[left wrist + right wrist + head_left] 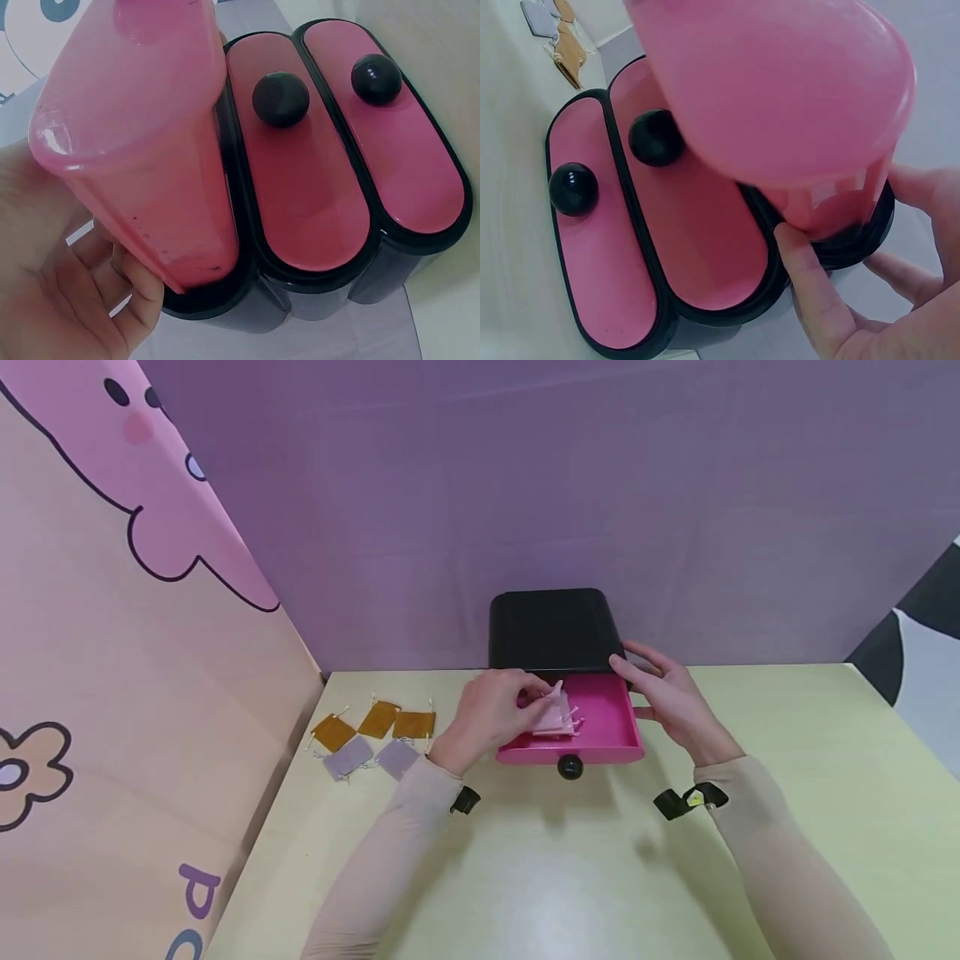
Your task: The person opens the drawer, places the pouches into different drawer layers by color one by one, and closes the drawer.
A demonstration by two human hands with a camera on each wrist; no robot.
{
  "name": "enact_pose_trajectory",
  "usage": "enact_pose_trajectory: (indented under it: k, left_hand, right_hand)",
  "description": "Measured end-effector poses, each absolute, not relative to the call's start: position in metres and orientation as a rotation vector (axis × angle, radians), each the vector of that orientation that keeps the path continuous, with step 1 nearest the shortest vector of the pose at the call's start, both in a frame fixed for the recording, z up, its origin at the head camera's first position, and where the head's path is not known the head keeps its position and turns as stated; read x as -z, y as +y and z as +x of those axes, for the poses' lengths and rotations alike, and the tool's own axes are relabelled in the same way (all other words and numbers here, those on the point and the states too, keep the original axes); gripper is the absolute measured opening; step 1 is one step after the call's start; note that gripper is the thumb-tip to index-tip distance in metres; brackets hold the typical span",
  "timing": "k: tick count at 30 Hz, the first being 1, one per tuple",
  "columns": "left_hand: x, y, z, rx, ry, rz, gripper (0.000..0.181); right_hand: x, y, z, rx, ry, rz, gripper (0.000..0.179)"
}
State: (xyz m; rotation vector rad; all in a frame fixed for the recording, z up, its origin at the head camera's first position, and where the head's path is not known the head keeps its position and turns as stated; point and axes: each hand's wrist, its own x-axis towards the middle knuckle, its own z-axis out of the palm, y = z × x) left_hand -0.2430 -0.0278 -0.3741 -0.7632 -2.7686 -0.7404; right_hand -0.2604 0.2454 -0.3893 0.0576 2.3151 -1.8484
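A small black cabinet point(551, 627) stands against the purple backdrop with its pink top drawer point(609, 714) pulled out. Inside the drawer lie pale pink drawstring pouches point(555, 722), overlapping so that their number is unclear. My left hand point(491, 710) reaches over the drawer's left side and pinches the top of a pale pink pouch between thumb and fingers. At the cabinet's front right corner, my right hand point(678, 706) grips the black frame. The right wrist view shows its fingers point(810, 289) around that frame, beside the open drawer. The pouches are hidden in both wrist views.
Left of the cabinet, three mustard pouches point(413, 724) and two lavender pouches point(348, 758) lie on the pale table point(555, 877). Two lower drawers point(300, 180) with black round knobs are closed. A printed wall panel point(150, 693) borders the table's left side.
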Motion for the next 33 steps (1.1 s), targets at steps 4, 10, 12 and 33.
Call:
enact_pose_trajectory:
  k: [4, 10, 12, 33]
  left_hand:
    - [0.375, -0.029, -0.243, 0.738, -2.768, -0.752, 0.023]
    - [0.376, -0.034, -0.24, 0.762, -2.76, -0.746, 0.021]
    - [0.375, -0.037, -0.237, 0.766, -2.757, -0.738, 0.022]
    - [0.391, -0.046, -0.17, 0.874, -2.532, -0.924, 0.022]
  right_hand:
    - [0.391, 0.244, -0.26, 1.86, 2.318, 0.069, 0.087]
    - [0.394, 0.243, -0.259, 1.884, 2.323, 0.073, 0.089]
    - [0.394, 0.243, -0.258, 1.886, 2.327, 0.071, 0.089]
    - [0.398, 0.242, -0.257, 1.938, 2.331, 0.118, 0.088]
